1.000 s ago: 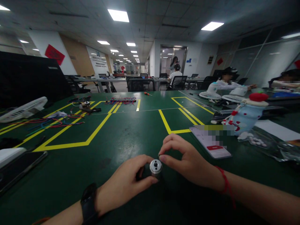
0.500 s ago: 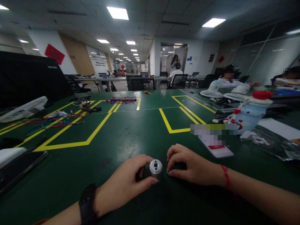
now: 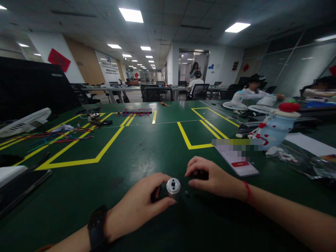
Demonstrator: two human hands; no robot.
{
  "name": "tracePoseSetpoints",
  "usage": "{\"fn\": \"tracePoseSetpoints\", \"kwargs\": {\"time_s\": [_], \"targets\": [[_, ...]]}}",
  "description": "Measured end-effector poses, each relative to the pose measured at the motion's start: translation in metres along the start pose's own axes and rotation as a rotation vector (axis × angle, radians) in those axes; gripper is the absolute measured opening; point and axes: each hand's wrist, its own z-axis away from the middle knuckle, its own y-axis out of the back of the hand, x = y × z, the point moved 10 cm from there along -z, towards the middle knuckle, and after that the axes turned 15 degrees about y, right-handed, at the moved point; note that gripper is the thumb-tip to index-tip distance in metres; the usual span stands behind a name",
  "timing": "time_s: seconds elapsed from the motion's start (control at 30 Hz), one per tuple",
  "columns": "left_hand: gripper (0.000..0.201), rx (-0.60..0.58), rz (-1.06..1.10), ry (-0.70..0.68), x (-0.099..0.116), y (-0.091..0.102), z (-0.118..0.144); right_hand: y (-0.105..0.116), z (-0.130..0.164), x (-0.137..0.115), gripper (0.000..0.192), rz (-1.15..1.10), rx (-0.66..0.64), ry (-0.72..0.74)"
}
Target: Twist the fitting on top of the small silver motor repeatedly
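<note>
My left hand (image 3: 143, 201) grips a small silver cylinder that looks like an electric motor (image 3: 173, 186) between thumb and forefinger. The motor stands upright on the green table, its shaft and two small holes facing up. Just to its right sits a tiny metal piece (image 3: 186, 193), perhaps a small gear or nut; its exact kind is too small to make out. Above and right of that piece hovers my right hand (image 3: 211, 178), fingers curled and thumb apart from them, with nothing seen between them.
Yellow tape (image 3: 187, 136) marks the green table (image 3: 141, 150). A card in a clear holder (image 3: 243, 164) lies beyond my right hand, near a light-blue cup (image 3: 279, 127). Leftward are coloured wires (image 3: 65, 136) and a phone (image 3: 26, 189). A screwdriver (image 3: 165, 104) lies farther back; people sit beyond.
My right hand has let go of the tiny metal piece and lifted slightly away, leaving it on the table beside the motor. My left hand keeps its grip.
</note>
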Motion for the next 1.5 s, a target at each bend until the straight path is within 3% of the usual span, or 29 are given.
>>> {"fn": "tracePoseSetpoints", "kwargs": {"time_s": [0.1, 0.17, 0.3, 0.5, 0.67, 0.77, 0.9, 0.97, 1.07, 1.27, 1.4, 1.5], "targets": [[0.020, 0.001, -0.005, -0.002, 0.001, 0.000, -0.001, -0.017, -0.001, -0.025, 0.019, 0.171, -0.148, 0.151], [0.021, 0.002, -0.003, 0.000, 0.000, 0.000, -0.001, -0.014, -0.003, -0.030, 0.011, 0.165, -0.087, 0.158], [0.019, 0.013, -0.015, 0.004, -0.001, -0.001, -0.001, 0.002, -0.012, -0.049, 0.010, 0.104, 0.154, 0.201], [0.018, 0.027, -0.004, -0.003, -0.001, -0.001, -0.001, -0.015, -0.020, -0.068, 0.010, 0.142, 0.085, 0.205], [0.019, 0.024, -0.013, 0.004, -0.001, -0.001, -0.002, -0.011, -0.018, -0.068, 0.013, 0.163, 0.093, 0.200], [0.021, 0.027, -0.005, 0.009, -0.001, 0.000, -0.002, 0.011, -0.017, -0.057, 0.014, 0.146, 0.204, 0.158], [0.022, 0.011, 0.024, 0.001, 0.001, 0.001, -0.001, 0.037, -0.009, -0.006, 0.020, 0.034, 0.340, -0.081], [0.023, 0.006, 0.026, 0.008, 0.001, 0.002, 0.000, 0.038, -0.002, 0.021, 0.023, -0.031, 0.357, -0.215], [0.024, 0.002, 0.015, 0.018, 0.000, 0.001, -0.001, 0.031, 0.002, 0.033, 0.025, -0.048, 0.317, -0.247], [0.022, -0.005, -0.002, 0.010, 0.001, 0.001, -0.002, 0.010, -0.007, 0.010, 0.015, 0.215, 0.044, -0.072], [0.020, 0.003, -0.011, 0.007, 0.001, 0.000, -0.002, 0.010, -0.010, -0.016, 0.013, 0.170, 0.127, 0.015], [0.017, 0.010, -0.016, 0.006, 0.000, -0.002, -0.002, -0.003, -0.014, -0.048, 0.017, 0.111, 0.144, 0.149]]}}
